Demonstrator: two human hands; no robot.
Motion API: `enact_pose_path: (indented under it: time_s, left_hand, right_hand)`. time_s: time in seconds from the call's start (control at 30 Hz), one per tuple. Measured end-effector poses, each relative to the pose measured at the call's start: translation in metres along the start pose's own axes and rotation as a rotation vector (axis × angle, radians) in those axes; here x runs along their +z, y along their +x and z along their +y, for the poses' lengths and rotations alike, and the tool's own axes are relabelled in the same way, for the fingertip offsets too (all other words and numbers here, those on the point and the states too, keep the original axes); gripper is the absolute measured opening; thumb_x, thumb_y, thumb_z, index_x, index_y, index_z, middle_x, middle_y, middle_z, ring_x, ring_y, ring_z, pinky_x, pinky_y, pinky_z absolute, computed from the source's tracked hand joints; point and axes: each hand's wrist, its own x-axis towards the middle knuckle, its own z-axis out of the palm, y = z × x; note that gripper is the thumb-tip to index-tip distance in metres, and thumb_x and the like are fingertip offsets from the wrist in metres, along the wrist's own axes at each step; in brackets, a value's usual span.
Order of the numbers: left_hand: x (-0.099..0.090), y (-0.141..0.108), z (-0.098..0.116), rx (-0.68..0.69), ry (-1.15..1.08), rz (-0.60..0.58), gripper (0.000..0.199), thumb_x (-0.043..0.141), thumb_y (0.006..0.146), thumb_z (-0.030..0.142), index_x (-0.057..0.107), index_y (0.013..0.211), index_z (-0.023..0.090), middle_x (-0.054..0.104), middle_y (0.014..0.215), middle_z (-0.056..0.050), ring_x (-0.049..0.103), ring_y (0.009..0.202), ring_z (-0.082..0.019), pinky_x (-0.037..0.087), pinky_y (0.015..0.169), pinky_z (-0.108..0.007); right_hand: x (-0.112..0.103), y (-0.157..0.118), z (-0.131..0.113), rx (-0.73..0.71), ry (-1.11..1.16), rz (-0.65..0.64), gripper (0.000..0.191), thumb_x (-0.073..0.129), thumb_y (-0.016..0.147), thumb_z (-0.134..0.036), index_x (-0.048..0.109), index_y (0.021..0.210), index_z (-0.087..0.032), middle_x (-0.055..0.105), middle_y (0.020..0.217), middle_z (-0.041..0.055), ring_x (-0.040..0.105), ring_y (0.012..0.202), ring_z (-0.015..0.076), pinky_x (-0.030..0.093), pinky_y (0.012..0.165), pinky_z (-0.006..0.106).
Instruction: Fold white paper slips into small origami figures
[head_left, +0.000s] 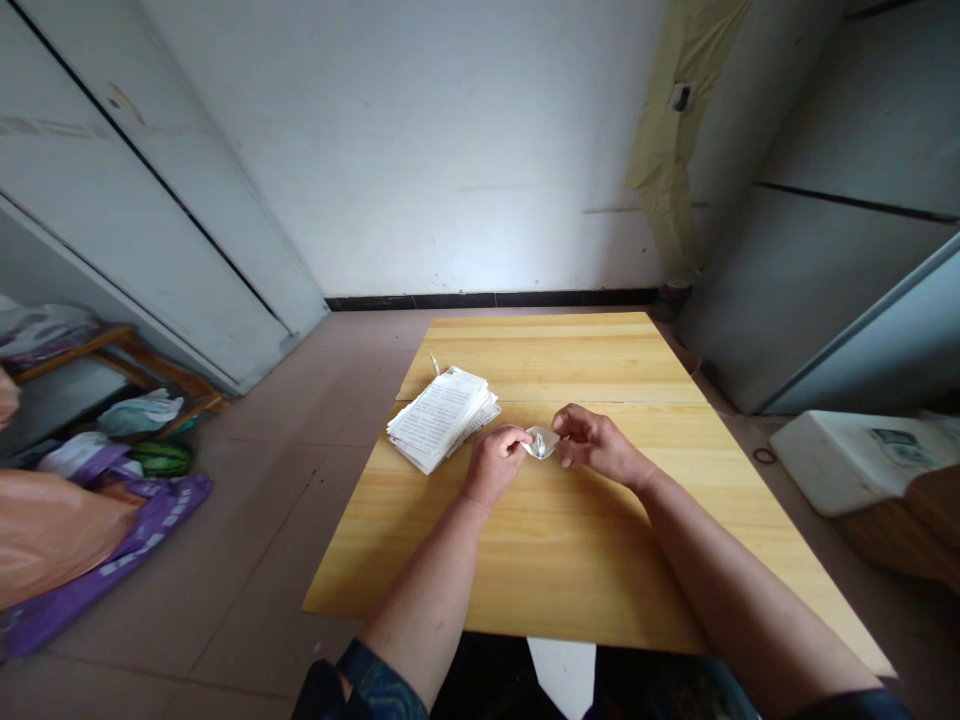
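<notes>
A small folded piece of white paper is between my two hands, above the middle of the wooden table. My left hand pinches its left end between thumb and fingers. At its right end, my right hand has curled fingers closed on the paper's edge. Left of my left hand lies a stack of printed paper sheets, slightly fanned, with a thin white strip at its far edge.
A white wall stands beyond the table. On the floor at left are a purple bag and a watermelon, near a wooden rack. A white box sits at right, below a grey cabinet.
</notes>
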Motion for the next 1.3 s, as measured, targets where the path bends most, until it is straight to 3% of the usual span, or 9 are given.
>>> enact_pose_path:
  time_s: [0.1,0.23,0.4,0.57,1.0,1.3]
  left_hand:
    - [0.0,0.0,0.0,-0.026,-0.008,-0.006,0.023,0.054,0.069,-0.001,0.067,0.071,0.018,0.072,0.077,-0.003,0.066,0.071,-0.014,0.052,0.067,-0.023]
    - [-0.001,0.0,0.002,-0.08,-0.039,-0.035,0.02,0.056,0.071,0.003,0.068,0.072,0.019,0.072,0.078,-0.002,0.066,0.073,-0.014,0.052,0.069,-0.023]
    - [-0.007,0.0,0.004,-0.159,-0.176,-0.093,0.013,0.065,0.07,0.011,0.07,0.079,0.019,0.072,0.083,-0.003,0.067,0.076,-0.015,0.054,0.069,-0.023]
    - [-0.009,-0.001,0.005,-0.175,-0.295,-0.107,0.004,0.07,0.07,0.019,0.069,0.074,0.018,0.071,0.082,-0.004,0.066,0.076,-0.015,0.054,0.07,-0.024]
    - [-0.01,0.001,0.008,-0.132,-0.234,-0.116,0.003,0.065,0.073,0.017,0.067,0.071,0.018,0.071,0.081,-0.005,0.065,0.078,-0.016,0.053,0.071,-0.026]
    - [-0.007,0.0,0.0,-0.202,-0.177,-0.076,0.012,0.063,0.072,0.01,0.068,0.078,0.02,0.072,0.085,-0.002,0.067,0.081,-0.015,0.054,0.076,-0.025]
  right_hand:
    - [0.0,-0.002,0.0,-0.079,-0.122,-0.03,0.016,0.064,0.071,-0.025,0.057,0.082,-0.018,0.06,0.068,-0.0007,0.056,0.057,0.011,0.043,0.052,0.022]
    - [0.002,-0.003,0.005,-0.136,-0.19,0.02,0.012,0.062,0.075,-0.028,0.062,0.08,-0.017,0.065,0.074,0.0028,0.06,0.066,0.0138,0.047,0.06,0.025]
    - [-0.001,-0.005,0.014,-0.136,-0.135,0.04,0.018,0.065,0.074,-0.034,0.065,0.08,-0.017,0.067,0.078,0.0043,0.062,0.072,0.016,0.049,0.067,0.027]
    - [-0.006,-0.005,0.018,-0.131,-0.085,0.029,0.022,0.066,0.075,-0.038,0.066,0.078,-0.016,0.066,0.074,0.0032,0.06,0.069,0.0152,0.049,0.067,0.028]
    - [-0.001,-0.004,0.011,-0.101,0.006,-0.028,0.027,0.069,0.072,-0.042,0.061,0.08,-0.017,0.061,0.072,0.0013,0.057,0.068,0.0144,0.047,0.067,0.028]
    - [-0.003,-0.005,0.017,-0.164,-0.242,0.073,0.021,0.064,0.076,-0.038,0.067,0.08,-0.017,0.068,0.082,0.0064,0.064,0.075,0.0184,0.051,0.069,0.03]
